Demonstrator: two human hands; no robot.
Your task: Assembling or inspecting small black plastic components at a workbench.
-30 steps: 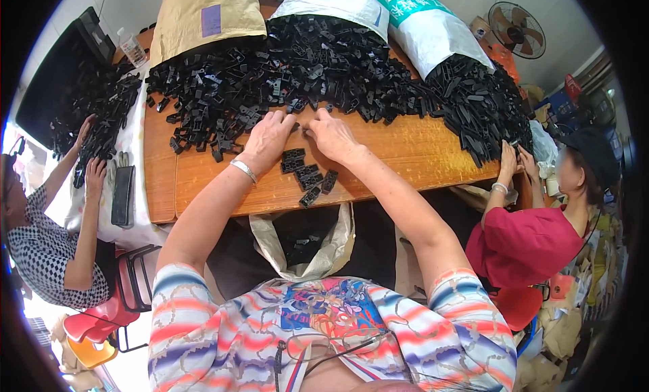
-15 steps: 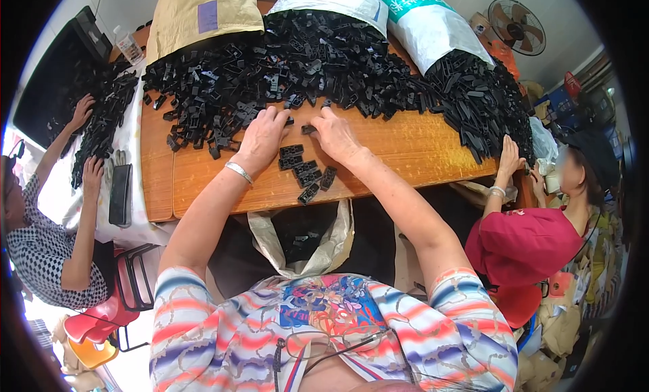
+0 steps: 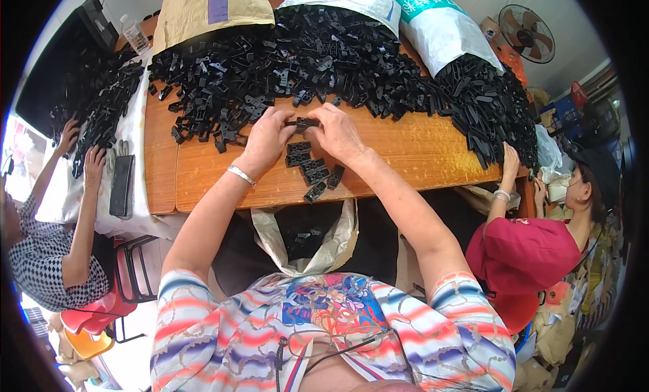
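Observation:
Small black plastic parts (image 3: 306, 123) meet between my two hands over the wooden table (image 3: 399, 152). My left hand (image 3: 268, 136) pinches one side, its fingers closed. Opposite it, my right hand (image 3: 338, 132) grips the other side between thumb and fingers. Whether they are one piece or two joined ones I cannot tell. Just below my hands lies a short group of black plastic blocks (image 3: 314, 169), with one block (image 3: 335, 176) set apart at its right. Beyond my fingers spreads a large heap of similar black parts (image 3: 324, 57).
A tan sack (image 3: 209, 16) and two white sacks (image 3: 338, 6) spill parts at the back. An open bag (image 3: 304, 246) hangs at the table's front edge. Co-workers sit left and right, their hands at black piles. A fan (image 3: 526, 33) stands back right.
My hands have come together, and the black parts in their fingers now meet. The group of blocks stays on the table below.

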